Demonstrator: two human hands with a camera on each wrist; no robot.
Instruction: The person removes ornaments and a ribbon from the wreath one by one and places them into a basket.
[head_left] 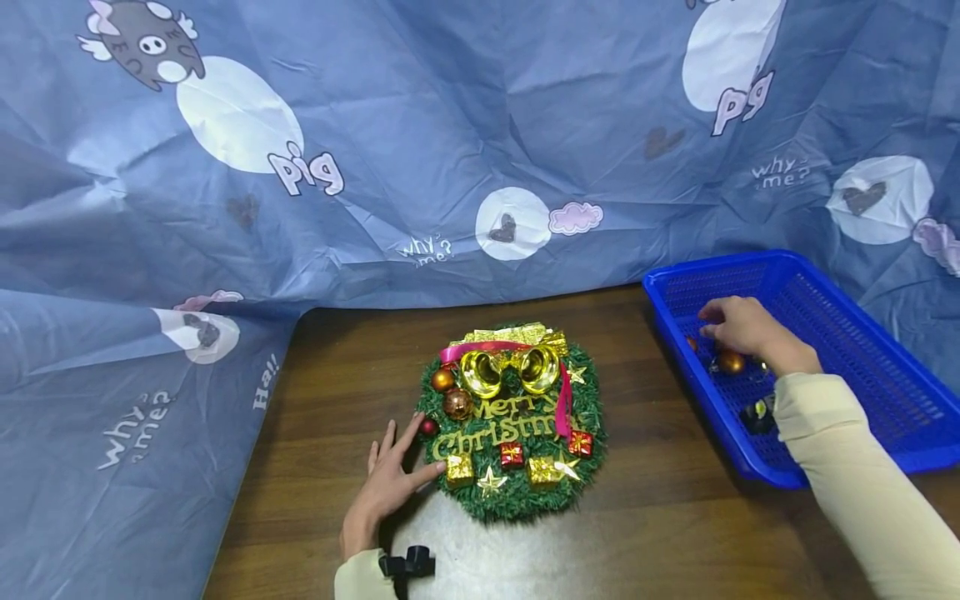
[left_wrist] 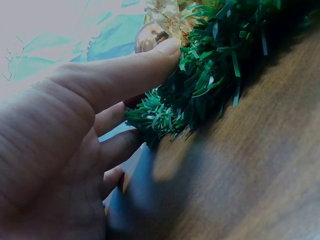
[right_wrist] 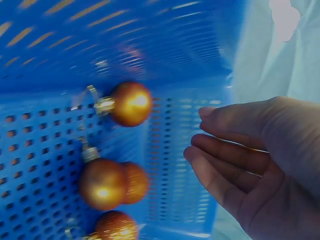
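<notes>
A green tinsel wreath (head_left: pixel 517 502) lies on the table, bearing gold letters, two gold bells (head_left: pixel 538 370), gold stars, small wrapped gift boxes (head_left: pixel 543 471) and ball ornaments (head_left: pixel 457 404). My left hand (head_left: pixel 386 483) spreads at its left edge; the thumb is right at the tinsel (left_wrist: pixel 200 80), near a gold gift box. Over the blue basket (head_left: pixel 693 392) hovers my right hand (head_left: pixel 753 333), fingers slightly bent and nothing between them. Below it, several orange ball ornaments (right_wrist: pixel 131 103) with hanging loops lie in the basket, seen best in the right wrist view.
The basket stands at the table's right side, a small black item (head_left: pixel 757 415) inside it under my right forearm. A blue printed cloth (head_left: pixel 450 150) hangs along the back and left of the wooden table (head_left: pixel 315 392).
</notes>
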